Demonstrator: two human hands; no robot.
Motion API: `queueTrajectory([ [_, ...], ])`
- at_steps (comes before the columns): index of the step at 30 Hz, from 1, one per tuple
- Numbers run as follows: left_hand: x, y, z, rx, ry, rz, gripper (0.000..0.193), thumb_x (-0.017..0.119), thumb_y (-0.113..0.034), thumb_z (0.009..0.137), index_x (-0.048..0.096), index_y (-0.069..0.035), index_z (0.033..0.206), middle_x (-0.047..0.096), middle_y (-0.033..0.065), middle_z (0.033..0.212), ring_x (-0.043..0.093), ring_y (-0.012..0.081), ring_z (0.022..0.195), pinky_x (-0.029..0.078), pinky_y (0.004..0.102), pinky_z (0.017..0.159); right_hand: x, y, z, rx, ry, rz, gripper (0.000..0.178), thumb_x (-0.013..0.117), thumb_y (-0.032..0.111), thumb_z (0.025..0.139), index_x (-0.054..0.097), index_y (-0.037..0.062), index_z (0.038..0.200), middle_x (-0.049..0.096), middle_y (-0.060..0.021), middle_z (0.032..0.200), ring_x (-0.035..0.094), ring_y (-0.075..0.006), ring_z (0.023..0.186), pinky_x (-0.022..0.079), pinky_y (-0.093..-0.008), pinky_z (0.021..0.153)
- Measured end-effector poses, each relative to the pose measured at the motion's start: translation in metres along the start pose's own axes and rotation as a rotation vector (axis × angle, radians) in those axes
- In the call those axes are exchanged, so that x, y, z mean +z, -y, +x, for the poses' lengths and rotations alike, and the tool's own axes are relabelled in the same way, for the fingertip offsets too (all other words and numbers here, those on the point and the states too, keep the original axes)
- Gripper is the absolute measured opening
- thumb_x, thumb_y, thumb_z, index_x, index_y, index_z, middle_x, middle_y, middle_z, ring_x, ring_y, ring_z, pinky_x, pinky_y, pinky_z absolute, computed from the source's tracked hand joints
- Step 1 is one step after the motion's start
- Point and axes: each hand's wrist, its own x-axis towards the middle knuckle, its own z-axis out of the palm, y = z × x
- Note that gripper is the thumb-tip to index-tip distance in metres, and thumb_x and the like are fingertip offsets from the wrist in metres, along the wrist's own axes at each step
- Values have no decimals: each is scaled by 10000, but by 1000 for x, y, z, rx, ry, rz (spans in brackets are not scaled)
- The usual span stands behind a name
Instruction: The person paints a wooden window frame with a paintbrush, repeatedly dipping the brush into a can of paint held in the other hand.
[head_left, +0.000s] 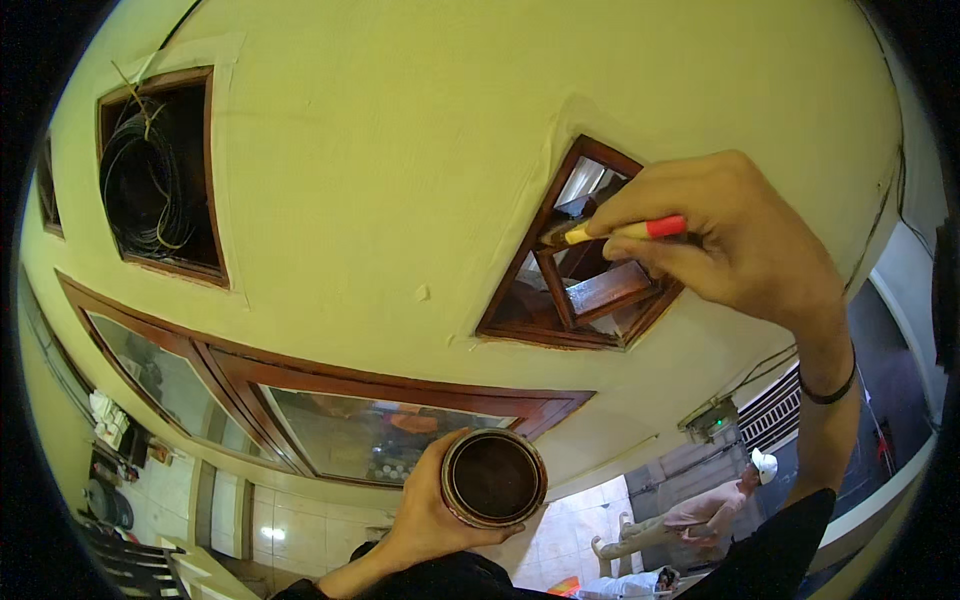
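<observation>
centrally and to the right, my right hand (730, 230) pinches, between thumb and fingers, a slim paintbrush with a red-ended wooden handle and a yellow collar (640, 230). its bristles point left, within a diamond-tilted, red-brown wooden opening frame (545, 335) set in a pale yellow-green wall (380, 180); i cannot tell whether they touch the wood. a dark band (830, 393) encircles my right wrist.

at lower centre, my left hand (430, 515) is curved around the left side and underside of a round, lidless metal can with a smeared rim (541, 495); dark brown liquid (494, 475) lies inside it. the can is well apart from the paintbrush, below it in the frame.

at upper left, a coil of thin dark wire (172, 165) sits in a second wooden-edged opening (221, 240). across the lower left runs a long, red-brown wooden window frame (240, 365). at lower right, a person in a white cap (715, 500) stands on pale tiles.
</observation>
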Motion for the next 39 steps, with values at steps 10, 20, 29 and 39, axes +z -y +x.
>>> queueTrajectory([
  [10, 2, -6, 2, 49, -33, 99, 1155, 1062, -283, 575, 413, 53, 1470, 627, 192, 1367, 640, 300, 1283, 506, 423, 1101, 16, -19, -17, -39, -138, 23, 222, 729, 195, 929, 760, 5, 1039, 754, -209, 960, 713, -405, 886, 564, -443, 819],
  [20, 9, 0, -3, 18, -43, -101, 1142, 1058, -274, 584, 427, 48, 1480, 627, 199, 1389, 630, 295, 1301, 482, 434, 1132, 23, -20, -30, -117, -196, 79, 212, 721, 165, 953, 746, -3, 1079, 750, -172, 995, 719, -348, 893, 570, -395, 814],
  [29, 20, -8, 4, 36, -18, 71, 1181, 1053, -281, 601, 385, 61, 1514, 620, 196, 1411, 621, 298, 1323, 481, 434, 1138, 34, -38, -43, -101, -278, 2, 200, 741, 155, 924, 751, 9, 1061, 752, -169, 993, 714, -331, 871, 560, -391, 795],
  [39, 18, -5, 2, 5, 20, 75, 1181, 1056, -283, 591, 395, 58, 1508, 620, 194, 1403, 620, 286, 1323, 479, 425, 1142, 26, -40, -41, -112, -308, -52, 132, 724, 22, 918, 749, -12, 1043, 731, -112, 873, 674, -159, 658, 527, -325, 644],
])
